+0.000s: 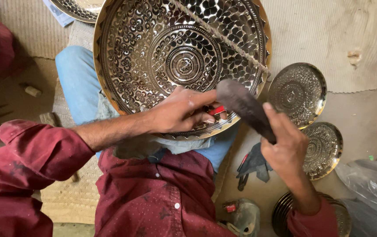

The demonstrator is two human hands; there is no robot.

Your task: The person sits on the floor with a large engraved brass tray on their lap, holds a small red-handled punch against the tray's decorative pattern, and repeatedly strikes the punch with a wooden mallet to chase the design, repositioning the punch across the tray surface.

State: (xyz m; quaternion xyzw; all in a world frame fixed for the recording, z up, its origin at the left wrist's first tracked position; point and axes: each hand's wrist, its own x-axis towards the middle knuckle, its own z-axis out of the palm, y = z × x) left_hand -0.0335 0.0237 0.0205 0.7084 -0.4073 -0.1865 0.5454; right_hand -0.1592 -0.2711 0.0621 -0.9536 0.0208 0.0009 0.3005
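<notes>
— So, what are my hands on?

— My left hand (184, 112) rests on the lower inside of the big plate (153, 48), fingers curled shut around a small red-handled tool (217, 110) whose tip I cannot make out. My right hand (287, 147) is closed around the handle of a dark mallet (243, 105), its head raised just above the left fingers and the plate's rim.

— Where does the plate sit?

— It leans across my lap, over the jeans (76, 81), its patterned face turned up toward the camera. A rope (223, 37) runs slantwise across its upper right part, down to the rim.

— And round about?

— On the floor (364, 118) to my right lie 2 smaller plates (297, 93), 1 just below the other, both with the same kind of pattern. A stack of plates (342, 217) sits by my right wrist, near the lower edge. A dark rag (255, 164) lies under the right hand, with a red-tipped pen beside it. Another plate's edge (76, 8) shows at the top left, and a woven mat (329, 39) covers the floor behind.

— Sleeves?

— Dark red, rolled up on the left arm.
</notes>
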